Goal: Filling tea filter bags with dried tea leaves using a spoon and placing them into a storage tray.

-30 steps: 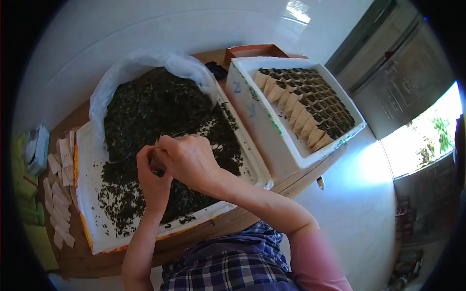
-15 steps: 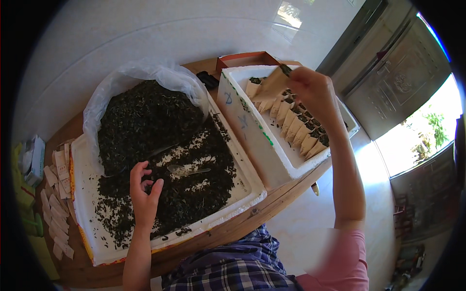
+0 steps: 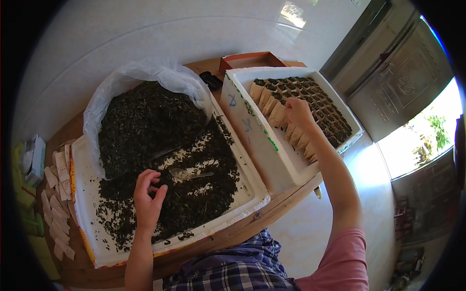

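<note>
My right hand (image 3: pixel 300 115) reaches into the white foam box (image 3: pixel 257 140), its fingers closed at the top of a tan paper packet (image 3: pixel 278 115). Rows of similar packets (image 3: pixel 330 114) stand upright there, dark dried leaves showing at their open tops. Over the shallow white foam tray (image 3: pixel 109 257), my left hand (image 3: pixel 149 198) hovers with fingers loosely bent and apart, holding nothing. Below it, loose dark leaves (image 3: pixel 204 194) are spread across the tray. A clear plastic spoon (image 3: pixel 190 175) lies on them. Behind, a large clear plastic bag (image 3: pixel 92 121) holds a heap of leaves (image 3: pixel 145 119).
Flat paper packets (image 3: pixel 58 218) lie in piles on the wooden table (image 3: pixel 242 225) at the left, near a small blue-and-white box (image 3: pixel 36 162). An orange-brown open box (image 3: pixel 252 60) and a black object (image 3: pixel 210 80) sit behind the foam containers.
My right hand has come down into the foam box with the paper packet it held raised above it, bringing it among the standing ones. My left hand stays over the leaves, barely shifted.
</note>
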### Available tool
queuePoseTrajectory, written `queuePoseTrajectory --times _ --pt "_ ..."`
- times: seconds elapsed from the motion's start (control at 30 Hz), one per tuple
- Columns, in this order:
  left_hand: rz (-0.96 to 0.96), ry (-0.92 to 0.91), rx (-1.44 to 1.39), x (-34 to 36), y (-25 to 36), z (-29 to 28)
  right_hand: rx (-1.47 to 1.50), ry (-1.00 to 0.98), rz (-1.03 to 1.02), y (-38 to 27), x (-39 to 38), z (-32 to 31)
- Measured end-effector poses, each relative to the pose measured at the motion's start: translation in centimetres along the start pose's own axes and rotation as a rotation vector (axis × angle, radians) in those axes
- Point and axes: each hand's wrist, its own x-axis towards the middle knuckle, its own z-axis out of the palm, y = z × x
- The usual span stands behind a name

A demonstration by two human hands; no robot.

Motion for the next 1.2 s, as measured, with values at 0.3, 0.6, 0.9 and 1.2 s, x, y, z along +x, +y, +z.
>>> queuePoseTrajectory --times 0.3,0.6,0.9,1.2 --pt "-0.034 0.014 0.031 -0.4 -0.1 -0.8 -0.007 0.026 0.027 -2.5 -0.4 0.0" --pt "0.085 0.006 -0.016 -0.2 0.2 -0.4 -0.072 0.097 -0.271 -4.4 -1.9 -2.2" --pt "0.019 -0.011 0.017 -0.6 -0.1 -0.9 -0.34 0.074 -0.076 -5.1 -1.9 -0.4" --pt "-0.009 -0.041 0.05 -0.4 0.3 -0.4 -0.277 0.026 0.042 -2.8 -0.9 -0.5"
